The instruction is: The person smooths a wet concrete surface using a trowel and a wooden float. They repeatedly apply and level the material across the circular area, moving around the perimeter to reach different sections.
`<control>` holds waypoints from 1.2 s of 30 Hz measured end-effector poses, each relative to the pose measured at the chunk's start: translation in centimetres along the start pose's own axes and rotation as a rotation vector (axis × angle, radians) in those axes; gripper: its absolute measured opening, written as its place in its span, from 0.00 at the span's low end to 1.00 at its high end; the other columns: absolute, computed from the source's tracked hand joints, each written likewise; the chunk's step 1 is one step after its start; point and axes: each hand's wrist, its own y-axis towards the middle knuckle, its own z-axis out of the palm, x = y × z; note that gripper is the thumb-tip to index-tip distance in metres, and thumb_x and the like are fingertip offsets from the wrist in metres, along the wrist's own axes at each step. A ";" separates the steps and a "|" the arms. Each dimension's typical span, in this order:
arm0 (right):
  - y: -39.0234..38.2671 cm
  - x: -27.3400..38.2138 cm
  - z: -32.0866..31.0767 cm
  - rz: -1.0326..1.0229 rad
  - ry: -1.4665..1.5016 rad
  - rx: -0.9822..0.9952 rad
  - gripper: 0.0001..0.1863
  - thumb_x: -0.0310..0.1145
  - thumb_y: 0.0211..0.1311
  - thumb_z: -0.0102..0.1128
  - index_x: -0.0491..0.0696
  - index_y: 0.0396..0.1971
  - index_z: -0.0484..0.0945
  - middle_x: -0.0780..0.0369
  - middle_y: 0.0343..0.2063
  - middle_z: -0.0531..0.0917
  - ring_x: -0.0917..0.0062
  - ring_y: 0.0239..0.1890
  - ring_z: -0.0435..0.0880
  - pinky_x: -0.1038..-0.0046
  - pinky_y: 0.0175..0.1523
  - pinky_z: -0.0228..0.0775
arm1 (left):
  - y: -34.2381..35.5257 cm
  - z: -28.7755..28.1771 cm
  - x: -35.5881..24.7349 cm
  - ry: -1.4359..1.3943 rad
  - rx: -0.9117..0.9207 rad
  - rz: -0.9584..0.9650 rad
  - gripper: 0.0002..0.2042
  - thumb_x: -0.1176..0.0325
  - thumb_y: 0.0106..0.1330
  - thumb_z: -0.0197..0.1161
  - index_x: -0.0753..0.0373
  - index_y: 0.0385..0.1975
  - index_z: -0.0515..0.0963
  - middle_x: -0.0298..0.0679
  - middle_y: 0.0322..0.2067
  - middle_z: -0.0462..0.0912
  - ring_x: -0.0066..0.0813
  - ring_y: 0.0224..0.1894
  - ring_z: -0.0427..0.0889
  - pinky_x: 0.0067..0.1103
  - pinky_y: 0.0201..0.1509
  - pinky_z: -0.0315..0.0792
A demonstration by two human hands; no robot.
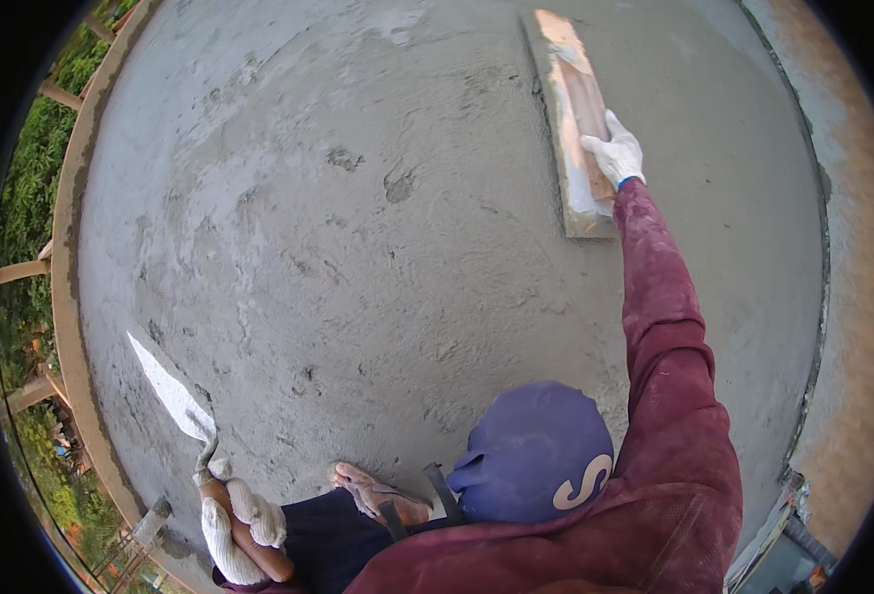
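Presently, I observe two tools over a grey cement floor (437,297). The white-gloved right hand (617,153) is towards the floor's far edge, right of its middle. It is closed about the raised handle of a long float (570,129), thumb on the left side; how far the fingers wrap beneath I cannot tell. The float lies lengthwise on the cement: most of it extends forward of the hand, and its near end sits just left of the wrist. The left hand (221,540), likewise gloved, is at the near left corner, folded around the brown handle of a pointed trowel (171,391). The blade projects ahead of this hand, its tip directed forward and towards the left edge; whether it touches the cement cannot be established. Between the hands, by the near edge, are a blue cap (531,450) and, left of it, a foot (382,495).
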 end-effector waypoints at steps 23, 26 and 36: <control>-29.8 18.3 18.0 -1.259 -0.285 0.726 0.26 0.34 0.75 0.51 0.72 0.69 0.72 0.55 0.37 0.79 0.67 0.34 0.85 0.65 0.35 0.82 | 1.1 -3.3 1.4 -0.102 0.099 -0.024 0.33 0.51 0.70 0.62 0.61 0.66 0.56 0.37 0.25 0.74 0.30 0.14 0.73 0.27 0.17 0.70; -24.0 18.0 18.7 -1.066 -0.483 0.544 0.30 0.32 0.74 0.53 0.73 0.72 0.68 0.56 0.38 0.80 0.71 0.35 0.84 0.69 0.37 0.83 | 1.7 -3.6 0.8 -0.095 0.112 0.014 0.32 0.51 0.71 0.61 0.65 0.66 0.58 0.34 0.25 0.73 0.24 0.13 0.68 0.24 0.16 0.67; -15.3 7.3 9.5 -0.668 -0.358 0.145 0.37 0.33 0.62 0.63 0.66 0.73 0.67 0.54 0.45 0.83 0.58 0.42 0.86 0.57 0.43 0.80 | 1.9 -6.5 -2.4 -0.382 0.023 0.191 0.25 0.53 0.83 0.46 0.67 0.67 0.62 0.30 0.31 0.70 0.17 0.21 0.67 0.19 0.22 0.66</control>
